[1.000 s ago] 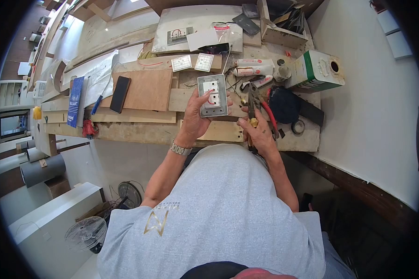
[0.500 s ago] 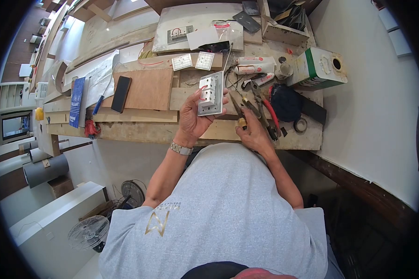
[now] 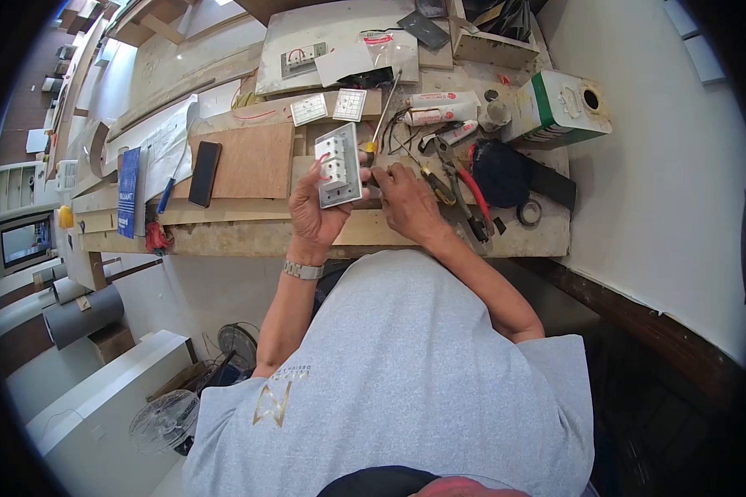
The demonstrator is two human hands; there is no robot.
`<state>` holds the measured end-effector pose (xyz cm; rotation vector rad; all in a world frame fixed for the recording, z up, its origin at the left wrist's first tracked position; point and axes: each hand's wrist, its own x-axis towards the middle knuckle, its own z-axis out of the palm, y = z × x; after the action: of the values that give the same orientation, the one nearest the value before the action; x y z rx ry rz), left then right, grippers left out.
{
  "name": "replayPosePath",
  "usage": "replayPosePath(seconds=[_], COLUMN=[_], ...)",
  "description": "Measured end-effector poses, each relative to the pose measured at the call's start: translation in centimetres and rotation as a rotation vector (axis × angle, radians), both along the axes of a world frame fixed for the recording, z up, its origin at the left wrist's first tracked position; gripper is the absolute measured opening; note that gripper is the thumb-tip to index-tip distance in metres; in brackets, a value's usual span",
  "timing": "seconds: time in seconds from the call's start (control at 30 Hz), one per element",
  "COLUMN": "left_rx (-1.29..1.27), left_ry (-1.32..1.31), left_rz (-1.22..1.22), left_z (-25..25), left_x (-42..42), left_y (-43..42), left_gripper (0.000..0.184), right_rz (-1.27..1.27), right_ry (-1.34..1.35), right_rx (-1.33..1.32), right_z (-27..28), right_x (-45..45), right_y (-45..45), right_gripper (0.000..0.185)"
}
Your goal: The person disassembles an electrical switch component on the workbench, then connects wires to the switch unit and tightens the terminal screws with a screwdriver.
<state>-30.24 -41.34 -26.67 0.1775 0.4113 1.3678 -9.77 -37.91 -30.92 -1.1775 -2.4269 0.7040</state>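
Head view: the curled left hand (image 3: 317, 217) holds the wired plate (image 3: 332, 172), likely light, stiff and best gripped by its edges, beside the half-closed right hand (image 3: 413, 209), whose contents are unclear.

left hand (image 3: 318, 217): gripping switch plate (image 3: 340, 166) | right hand (image 3: 410, 201): beside it

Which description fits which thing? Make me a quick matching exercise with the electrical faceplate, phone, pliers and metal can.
Things:
1. Phone
2. Electrical faceplate
3. Metal can
4. Pliers

Descriptions:
A. White with a green band
B. Has a red handle
C. Lies with a dark screen
D. Held in the left hand

Pairs: 1-C, 2-D, 3-A, 4-B
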Motion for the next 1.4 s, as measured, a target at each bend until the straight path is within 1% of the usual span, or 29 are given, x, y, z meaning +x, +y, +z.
replayPosePath(seconds=[0.03, 0.1, 0.13, 0.2, 0.23, 0.3, 0.33, 0.37, 0.4, 0.43, 0.5, 0.53, 0.6, 0.63, 0.7, 0.73, 0.8, 0.83, 0.9, 0.93, 1.0, 1.03, 1.1, 1.13, 1.2, 1.23, 1.3, 1.33, 1.4], left_rx=[-0.001, -0.019, -0.029, -0.043, -0.055, -0.064, -0.069, -0.07, -0.072, -0.073, -0.069, -0.069, -0.05, -0.024, 0.007, 0.038, 0.075, 0.09, 0.116, 0.113, 0.12, 0.097, 0.082, 0.075, 0.058, 0.06, 0.06, 0.056, 0.052], left_ry=[0.0, 0.007, 0.01, -0.002, -0.014, 0.005, 0.025, 0.022, 0.077, 0.131, 0.161, 0.194, 0.212, 0.212, 0.233, 0.246, 0.26, 0.282, 0.31, 0.323, 0.345, 0.332, 0.32, 0.311, 0.299, 0.292, 0.283, 0.233, 0.185], left_rz=[0.004, 0.063, 0.092, 0.099, 0.097, 0.098, 0.101, 0.1, 0.109, 0.121, 0.119, 0.117, 0.116, 0.092, 0.088, 0.08, 0.079, 0.089, 0.113, 0.115, 0.133, 0.144, 0.159, 0.165, 0.17, 0.177, 0.184, 0.185, 0.186], left_z=[0.0, 0.2, 0.3, 0.4, 0.4, 0.1, -0.1, -0.3, -0.4, -0.4, -0.4, -0.2, 0.3, 0.5, 0.8, 0.7, 0.9, 1.3, 1.9, 2.1, 2.5, 2.6, 2.5, 2.4, 2.0, 1.8, 1.6, 1.6, 1.5], left_x=[-0.5, -1.3, -1.7, -2.5, -2.8, -3.2, -3.2, -3.2, -3.1, -3.1, -2.7, -2.6, -2.4, -2.1, -2.1, -2.1, -2.0, -1.8, -1.9, -1.9, -2.3, -2.3, -2.7, -2.9, -3.0, -3.2, -3.2, -3.3, -3.6], left_y=[-0.2, -0.9, -1.3, -1.8, -2.0, -2.3, -2.3, -2.3, -2.3, -2.3, -2.0, -2.1, -2.1, -1.9, -1.6, -1.4, -1.2, -1.3, -1.0, -1.1, -0.7, -1.0, -0.9, -0.8, -1.3, -1.1, -1.3, -1.2, -1.1], left_gripper=[0.071, 0.071, 0.071, 0.071, 0.07, 0.07, 0.069, 0.069, 0.07, 0.07, 0.071, 0.071, 0.071, 0.071, 0.071, 0.07, 0.07, 0.069, 0.069, 0.067, 0.065, 0.063, 0.062, 0.06, 0.059, 0.058, 0.058, 0.058, 0.057], right_rz=[0.004, -0.135, -0.129, -0.246, -0.245, -0.201, -0.203, -0.189, -0.173, -0.171, -0.195, -0.179, -0.019, -0.008, 0.062, 0.063, 0.013, 0.021, -0.048, -0.037, -0.122, -0.111, -0.286, -0.28, -0.348, -0.345, -0.36, -0.358, -0.352], right_ry=[0.0, 0.182, 0.182, 0.089, 0.088, -0.038, -0.039, -0.115, -0.19, -0.191, -0.205, -0.192, -0.133, -0.121, -0.098, -0.099, -0.184, -0.181, -0.174, -0.173, 0.224, 0.224, 0.385, 0.387, 0.698, 0.7, 0.862, 0.864, 0.956], right_rx=[-0.001, 0.02, 0.017, 0.034, 0.033, 0.071, 0.072, 0.121, 0.172, 0.174, 0.323, 0.321, 0.239, 0.241, 0.069, 0.071, -0.019, -0.015, -0.111, -0.106, -0.141, -0.146, -0.443, -0.441, -0.73, -0.725, -0.806, -0.8, -0.78], right_z=[-0.1, -0.6, -0.9, -1.4, -1.7, -1.8, -1.8, -1.7, -1.4, -1.1, -0.2, 0.2, 0.8, 0.3, -0.7, -0.8, -0.9, -0.7, -0.2, -0.5, -1.5, 0.0, 3.8, 4.8, 6.7, 7.8, 9.9, 10.7, 11.8], right_x=[0.1, 0.5, 0.7, 0.9, 0.8, 0.3, 0.1, -0.2, -0.3, -0.3, -0.4, -0.5, -1.1, -2.0, -3.4, -4.0, -5.2, -5.4, -5.7, -5.3, -4.2, -3.5, -1.1, 0.1, 2.9, 4.1, 6.5, 7.3, 8.6], right_y=[0.0, 0.1, 0.2, 0.4, 0.4, 0.3, 0.4, 0.2, 0.2, 0.4, 0.7, 1.0, 1.7, 1.8, 1.6, 1.6, 1.8, 1.9, 2.3, 2.3, 2.8, 2.3, 1.7, 1.4, 0.0, -0.4, -1.7, -2.1, -2.6], right_gripper=[0.062, 0.061, 0.061, 0.061, 0.061, 0.057, 0.057, 0.054, 0.05, 0.05, 0.044, 0.044, 0.047, 0.047, 0.035, 0.035, 0.03, 0.03, 0.03, 0.03, 0.03, 0.03, 0.021, 0.021, 0.026, 0.026, 0.039, 0.039, 0.051])
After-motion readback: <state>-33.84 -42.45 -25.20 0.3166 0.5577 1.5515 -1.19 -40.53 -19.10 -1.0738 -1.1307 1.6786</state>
